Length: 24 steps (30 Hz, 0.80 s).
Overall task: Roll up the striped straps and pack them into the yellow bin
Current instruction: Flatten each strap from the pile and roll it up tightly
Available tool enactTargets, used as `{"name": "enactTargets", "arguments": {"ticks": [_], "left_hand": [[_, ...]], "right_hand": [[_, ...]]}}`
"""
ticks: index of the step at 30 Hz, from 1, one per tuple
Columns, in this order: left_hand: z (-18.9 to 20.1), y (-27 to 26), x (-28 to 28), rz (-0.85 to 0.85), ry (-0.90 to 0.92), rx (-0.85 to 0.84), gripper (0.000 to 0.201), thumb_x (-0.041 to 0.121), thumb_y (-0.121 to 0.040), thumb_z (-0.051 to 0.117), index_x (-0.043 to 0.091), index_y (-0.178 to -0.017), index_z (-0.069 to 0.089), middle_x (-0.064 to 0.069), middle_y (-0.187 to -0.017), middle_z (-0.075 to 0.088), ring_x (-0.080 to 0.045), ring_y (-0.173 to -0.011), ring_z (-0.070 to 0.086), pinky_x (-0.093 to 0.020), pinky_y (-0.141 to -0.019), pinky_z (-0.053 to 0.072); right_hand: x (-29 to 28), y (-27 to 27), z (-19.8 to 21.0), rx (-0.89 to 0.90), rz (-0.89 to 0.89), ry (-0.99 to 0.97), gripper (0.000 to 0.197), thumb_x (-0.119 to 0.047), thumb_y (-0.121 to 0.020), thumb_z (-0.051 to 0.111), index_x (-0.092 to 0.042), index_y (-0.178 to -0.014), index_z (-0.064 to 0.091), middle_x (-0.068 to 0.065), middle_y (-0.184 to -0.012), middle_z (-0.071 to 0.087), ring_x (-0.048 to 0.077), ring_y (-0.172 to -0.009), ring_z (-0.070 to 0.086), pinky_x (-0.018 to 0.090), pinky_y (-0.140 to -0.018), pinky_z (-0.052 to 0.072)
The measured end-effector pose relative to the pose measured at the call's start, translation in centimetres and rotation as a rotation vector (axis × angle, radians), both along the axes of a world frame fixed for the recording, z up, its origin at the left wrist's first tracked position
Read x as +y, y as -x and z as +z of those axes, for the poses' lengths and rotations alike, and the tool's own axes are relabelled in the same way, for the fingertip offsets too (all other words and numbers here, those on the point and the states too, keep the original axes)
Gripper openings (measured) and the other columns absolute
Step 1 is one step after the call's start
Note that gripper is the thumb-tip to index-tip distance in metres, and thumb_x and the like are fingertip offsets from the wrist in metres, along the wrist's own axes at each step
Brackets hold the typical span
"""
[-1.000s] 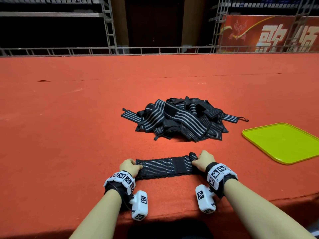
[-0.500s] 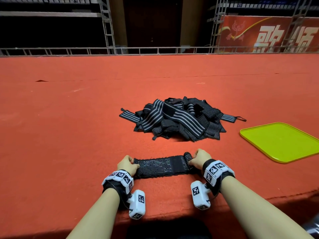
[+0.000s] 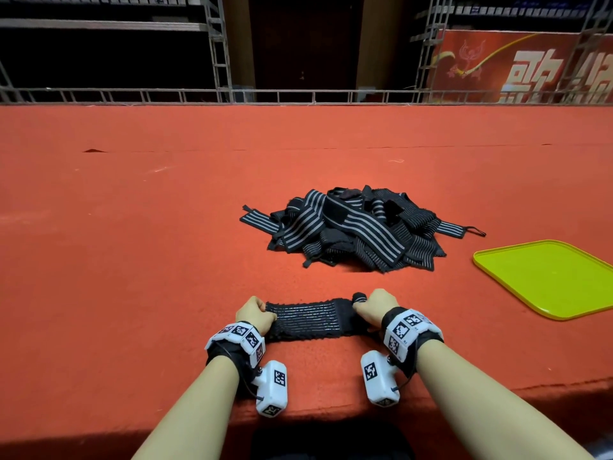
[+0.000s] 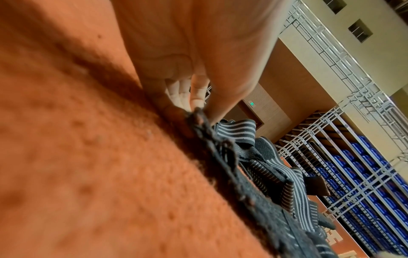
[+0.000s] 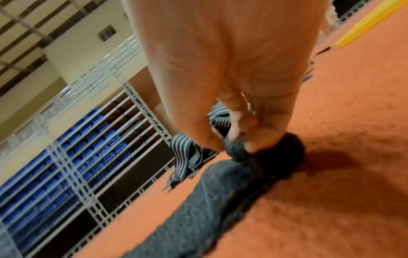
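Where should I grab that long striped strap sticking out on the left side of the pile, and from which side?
Take the striped strap by its free left end, coming in from the left. That end lies flat on the red surface, apart from the pile, while its other end is buried under other straps. Pinching it there with the fingers should probably slide it out sideways without dragging much of the heap.

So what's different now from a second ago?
Not much. The right hand has turned the rolled end of the strap a little further, so the flat part between the hands looks slightly shorter. The left hand still pinches the other end. The pile of straps and the yellow bin stayed put; the bin holds nothing.
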<state>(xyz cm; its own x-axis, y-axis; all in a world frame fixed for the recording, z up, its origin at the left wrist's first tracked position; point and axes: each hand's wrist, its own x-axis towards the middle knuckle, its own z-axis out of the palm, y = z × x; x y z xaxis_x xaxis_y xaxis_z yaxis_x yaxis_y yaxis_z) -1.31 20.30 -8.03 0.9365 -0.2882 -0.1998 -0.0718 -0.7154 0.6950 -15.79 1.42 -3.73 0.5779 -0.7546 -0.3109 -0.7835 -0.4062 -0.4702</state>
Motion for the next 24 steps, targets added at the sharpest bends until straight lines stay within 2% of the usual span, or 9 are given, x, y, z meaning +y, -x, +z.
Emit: {"name": "enactTargets", "arguments": {"ticks": [2, 4, 7, 10, 14, 16, 19, 22, 24], "left_hand": [[0.0, -0.1, 0.0, -0.007, -0.001, 0.007, 0.032, 0.011, -0.08, 0.064, 0.021, -0.069, 0.036, 0.003, -0.069, 0.045, -0.022, -0.077, 0.046, -0.026, -0.052, 0.029], [0.0, -0.1, 0.0, -0.013, 0.007, 0.005, 0.032, 0.011, -0.08, 0.064, 0.021, -0.068, 0.036, 0.003, -0.068, 0.045, -0.022, -0.076, 0.046, -0.024, -0.05, 0.028], [0.1, 0.0, 0.1, -0.018, 0.015, -0.002, 0.03, 0.009, -0.079, 0.062, 0.02, -0.068, 0.036, 0.003, -0.07, 0.047, -0.022, -0.076, 0.047, -0.023, -0.049, 0.029], [0.4, 0.1, 0.2, -0.038, -0.035, -0.005, 0.03, 0.009, -0.083, 0.058, 0.021, -0.066, 0.036, 0.0, -0.076, 0.048, -0.022, -0.076, 0.046, -0.026, -0.06, 0.031], [1.1, -0.1, 0.2, -0.095, -0.177, -0.006, 0.032, 0.009, -0.086, 0.05, 0.012, -0.058, 0.035, -0.003, -0.059, 0.039, -0.024, -0.061, 0.039, -0.027, -0.062, 0.03], [1.5, -0.3, 0.1, -0.116, -0.224, 0.02, 0.022, 0.009, -0.087, 0.047, 0.005, -0.066, 0.044, -0.004, -0.06, 0.04, -0.027, -0.071, 0.044, -0.027, -0.063, 0.032], [1.7, -0.7, -0.3, -0.141, -0.253, 0.018, 0.012, 0.011, -0.091, 0.047, 0.001, -0.087, 0.052, -0.005, -0.066, 0.045, -0.026, -0.08, 0.047, -0.027, -0.067, 0.034], [1.7, -1.2, -0.5, -0.147, -0.237, 0.031, 0.026, 0.015, -0.095, 0.046, -0.003, -0.107, 0.061, -0.01, -0.087, 0.054, -0.025, -0.086, 0.052, -0.027, -0.071, 0.035], [1.8, -1.1, -0.5, -0.157, -0.251, 0.055, 0.032, 0.021, -0.095, 0.047, -0.005, -0.104, 0.062, -0.014, -0.094, 0.062, -0.03, -0.091, 0.06, -0.029, -0.07, 0.039]], "right_hand": [[-0.8, 0.2, 0.2, -0.04, -0.031, -0.08, 0.025, -0.028, -0.091, 0.054, -0.006, -0.081, 0.056, 0.016, -0.089, 0.068, 0.021, -0.067, 0.07, 0.027, -0.058, 0.054], [-1.4, 0.6, 0.5, -0.05, -0.066, -0.179, 0.018, -0.02, -0.09, 0.058, -0.004, -0.082, 0.055, 0.014, -0.079, 0.066, 0.018, -0.051, 0.065, 0.025, -0.048, 0.051], [-1.3, 0.6, 0.5, 0.009, -0.039, -0.143, 0.028, -0.029, -0.087, 0.061, -0.002, -0.079, 0.055, 0.013, -0.077, 0.064, 0.026, -0.065, 0.062, 0.03, -0.059, 0.05], [-0.6, 0.2, 0.1, 0.05, -0.01, -0.022, 0.036, -0.036, -0.087, 0.061, -0.002, -0.097, 0.06, 0.012, -0.092, 0.062, 0.026, -0.083, 0.061, 0.028, -0.069, 0.046], [0.0, -0.1, -0.2, 0.082, -0.004, 0.024, 0.039, -0.031, -0.083, 0.066, -0.001, -0.107, 0.061, 0.008, -0.092, 0.058, 0.022, -0.081, 0.056, 0.025, -0.066, 0.041], [0.1, -0.1, -0.1, 0.09, -0.009, 0.026, 0.038, -0.03, -0.083, 0.066, -0.001, -0.108, 0.06, 0.009, -0.093, 0.059, 0.022, -0.08, 0.055, 0.025, -0.062, 0.041], [0.3, -0.2, -0.2, 0.066, -0.026, 0.039, 0.04, -0.029, -0.082, 0.068, -0.002, -0.11, 0.058, 0.013, -0.106, 0.065, 0.024, -0.084, 0.06, 0.025, -0.059, 0.042], [0.8, -0.3, -0.4, 0.052, -0.014, 0.087, 0.04, -0.026, -0.081, 0.067, -0.004, -0.111, 0.053, 0.014, -0.112, 0.063, 0.027, -0.098, 0.064, 0.027, -0.065, 0.044], [1.1, -0.4, -0.4, 0.07, 0.009, 0.117, 0.03, -0.025, -0.081, 0.066, -0.006, -0.103, 0.057, 0.013, -0.109, 0.065, 0.028, -0.098, 0.064, 0.027, -0.068, 0.045]]}}
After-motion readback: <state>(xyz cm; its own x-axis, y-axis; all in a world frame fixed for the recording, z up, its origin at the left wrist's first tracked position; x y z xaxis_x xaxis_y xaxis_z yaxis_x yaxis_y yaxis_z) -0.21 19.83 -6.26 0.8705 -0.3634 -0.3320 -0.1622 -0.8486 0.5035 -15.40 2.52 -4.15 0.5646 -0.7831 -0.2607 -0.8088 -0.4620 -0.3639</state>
